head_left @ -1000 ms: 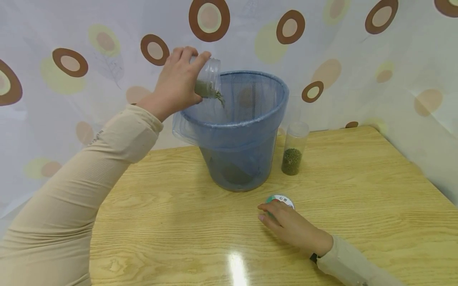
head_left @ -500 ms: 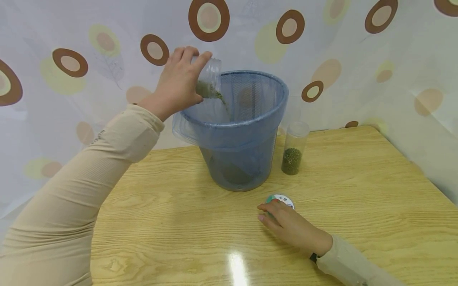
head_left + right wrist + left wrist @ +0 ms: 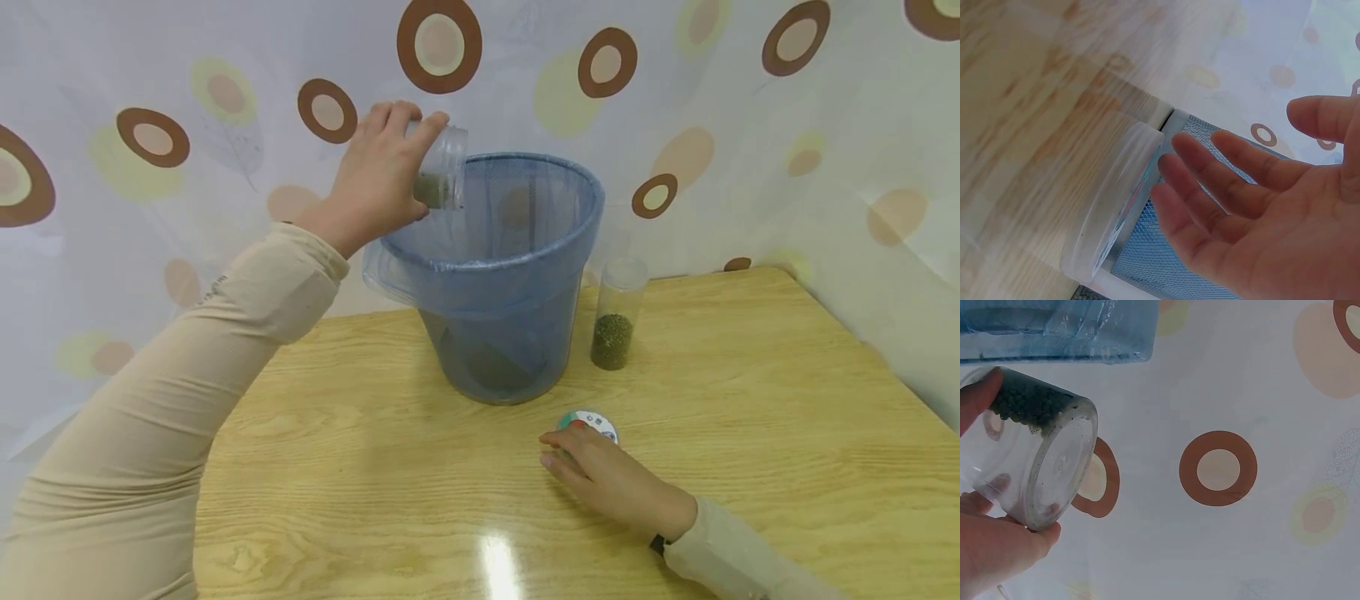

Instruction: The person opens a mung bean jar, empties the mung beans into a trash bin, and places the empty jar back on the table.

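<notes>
My left hand point(image 3: 378, 175) grips a clear plastic jar point(image 3: 444, 158), tipped on its side over the left rim of a blue mesh bin point(image 3: 498, 287) lined with a thin bag. Green granules point(image 3: 1029, 403) lie along the low side of the jar in the left wrist view. On the table, my right hand point(image 3: 618, 483) hovers over or rests on a round printed lid point(image 3: 592, 419), partly hiding it. The right wrist view has the lid point(image 3: 1107, 206) by the loosely bent fingertips; whether they touch it I cannot tell.
A second clear jar point(image 3: 621, 292), partly filled with green bits, stands upright right of the bin. Everything stands on a wood-grain table point(image 3: 360, 483). Behind it hangs a patterned white sheet point(image 3: 750, 150).
A stream of green bits fell from the tilted jar's mouth into the bin earlier; hardly any falls now. Less seems left in the jar. The right hand has stayed put.
</notes>
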